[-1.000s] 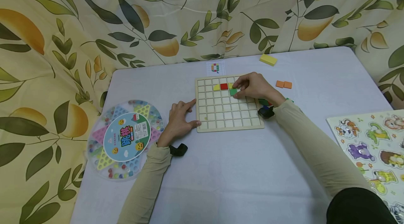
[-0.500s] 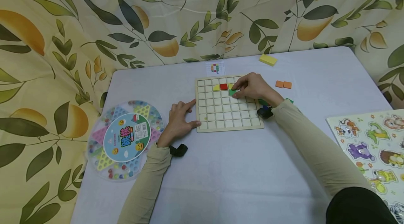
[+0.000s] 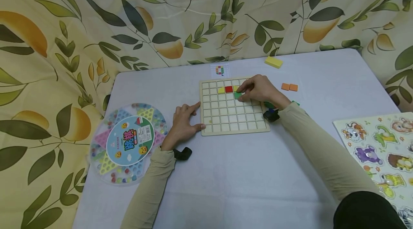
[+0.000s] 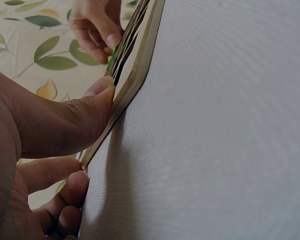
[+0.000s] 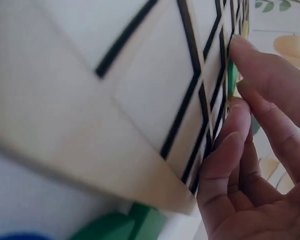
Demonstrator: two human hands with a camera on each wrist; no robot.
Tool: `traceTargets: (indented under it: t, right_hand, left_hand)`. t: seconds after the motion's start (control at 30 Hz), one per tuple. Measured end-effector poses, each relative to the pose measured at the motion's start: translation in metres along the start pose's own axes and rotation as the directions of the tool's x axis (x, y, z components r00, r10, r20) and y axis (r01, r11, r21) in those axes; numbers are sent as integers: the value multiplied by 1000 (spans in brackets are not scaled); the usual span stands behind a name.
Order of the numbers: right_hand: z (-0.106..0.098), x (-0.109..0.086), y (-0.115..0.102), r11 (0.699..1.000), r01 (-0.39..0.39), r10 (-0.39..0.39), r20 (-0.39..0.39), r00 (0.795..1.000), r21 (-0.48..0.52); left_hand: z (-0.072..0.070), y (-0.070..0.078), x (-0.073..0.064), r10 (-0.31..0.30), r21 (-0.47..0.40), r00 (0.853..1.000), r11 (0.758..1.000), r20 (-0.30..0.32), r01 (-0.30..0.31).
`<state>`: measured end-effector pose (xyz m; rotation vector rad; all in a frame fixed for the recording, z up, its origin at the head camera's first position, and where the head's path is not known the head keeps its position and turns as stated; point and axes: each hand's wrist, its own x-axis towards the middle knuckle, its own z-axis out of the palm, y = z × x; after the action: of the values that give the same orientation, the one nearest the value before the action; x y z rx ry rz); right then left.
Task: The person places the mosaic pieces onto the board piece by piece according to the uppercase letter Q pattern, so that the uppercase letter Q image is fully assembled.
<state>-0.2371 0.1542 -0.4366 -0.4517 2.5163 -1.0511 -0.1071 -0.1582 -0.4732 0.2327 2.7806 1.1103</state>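
One green tile lies in a narrow fingertip pinch of the right hand at the grid board, whose left edge the spread left hand touches.

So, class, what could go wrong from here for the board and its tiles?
The right hand, pinching the green tile, partly hides the yellow tile just beyond and might nudge it. The left hand touches the left edge of the board, so a push could slide it.

Green tile; red tile; pale gridded board.
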Motion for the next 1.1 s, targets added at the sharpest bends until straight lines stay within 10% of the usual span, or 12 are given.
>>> traceTargets:
  t: [0.33,1.1]
  right_hand:
    - [-27,-19,9,998,-4,0,-60,998,-70]
    - [-49,-41,35,977,-58,74,70,995,-205]
  left_hand:
    - [0,1,0,-4,4,1000,1000,-5,4]
    - [1,2,-1,-5,-14,1000,1000,-6,5]
